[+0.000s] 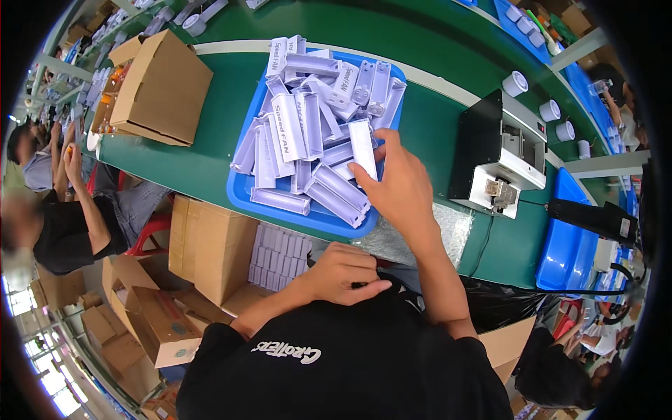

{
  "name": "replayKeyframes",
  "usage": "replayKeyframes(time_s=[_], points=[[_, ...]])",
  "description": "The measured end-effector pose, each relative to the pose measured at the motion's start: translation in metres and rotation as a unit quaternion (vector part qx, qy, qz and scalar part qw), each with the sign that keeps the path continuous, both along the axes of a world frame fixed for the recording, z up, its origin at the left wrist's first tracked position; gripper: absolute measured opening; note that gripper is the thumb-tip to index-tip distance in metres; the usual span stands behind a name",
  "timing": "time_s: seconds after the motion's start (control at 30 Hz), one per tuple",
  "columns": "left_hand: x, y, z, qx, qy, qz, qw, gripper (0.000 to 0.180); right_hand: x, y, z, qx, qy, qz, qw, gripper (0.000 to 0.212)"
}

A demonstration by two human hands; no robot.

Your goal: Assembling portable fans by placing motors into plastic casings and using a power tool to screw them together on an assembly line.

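Observation:
My right hand (400,183) reaches over the right side of a blue tray (241,189). Its thumb and fingers pinch a long white plastic housing (362,145) at the edge of the pile. Many similar pale housings (289,129) lie jumbled in the tray, some with grey printing and some with their hollow side up. Close to my body, in front of the black shirt, my left hand (343,271) is closed with its fingers curled. A small dark spot shows between its thumb and fingers; what it holds, if anything, cannot be made out.
A black and white bench machine (502,157) stands right of the tray, with a blue bin (568,238) beyond it. At the left is an open cardboard box (164,87) on the green table. More cartons (213,245) stand below. Another person (77,210) sits at the left.

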State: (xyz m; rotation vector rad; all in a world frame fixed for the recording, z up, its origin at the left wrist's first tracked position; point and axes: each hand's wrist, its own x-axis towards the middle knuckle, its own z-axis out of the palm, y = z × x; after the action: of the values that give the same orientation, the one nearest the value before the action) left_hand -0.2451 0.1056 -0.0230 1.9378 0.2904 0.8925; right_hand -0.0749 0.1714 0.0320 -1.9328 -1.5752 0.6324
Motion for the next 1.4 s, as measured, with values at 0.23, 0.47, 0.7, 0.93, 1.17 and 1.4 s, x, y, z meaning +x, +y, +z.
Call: replayKeyframes(time_s=[0.23,0.47,0.7,0.93,1.17,1.4], points=[[-0.003,0.03,0.046,0.007,-0.008,0.257,0.966,0.039,0.024,-0.014,-0.006,0.137,0.182,0.052,0.972,0.046],[0.075,0.033,0.045,-0.272,-0.095,0.175,0.942,0.035,0.068,-0.087,0.004,-0.096,0.548,0.148,0.818,0.036],[0.134,0.027,0.031,-0.308,-0.019,0.154,0.939,0.023,0.1,-0.127,-0.011,-0.033,0.535,0.019,0.844,0.055],[0.124,0.003,0.039,-0.336,-0.078,0.095,0.934,0.03,0.124,-0.13,-0.01,0.203,0.573,-0.061,0.792,0.035],[0.065,-0.051,-0.011,-0.135,0.155,0.156,0.966,0.009,0.09,-0.122,-0.018,0.236,0.301,0.0,0.924,0.044],[0.046,-0.034,-0.01,0.07,0.116,0.129,0.982,0.013,0.079,-0.118,-0.034,0.16,-0.011,0.132,0.978,0.052]])
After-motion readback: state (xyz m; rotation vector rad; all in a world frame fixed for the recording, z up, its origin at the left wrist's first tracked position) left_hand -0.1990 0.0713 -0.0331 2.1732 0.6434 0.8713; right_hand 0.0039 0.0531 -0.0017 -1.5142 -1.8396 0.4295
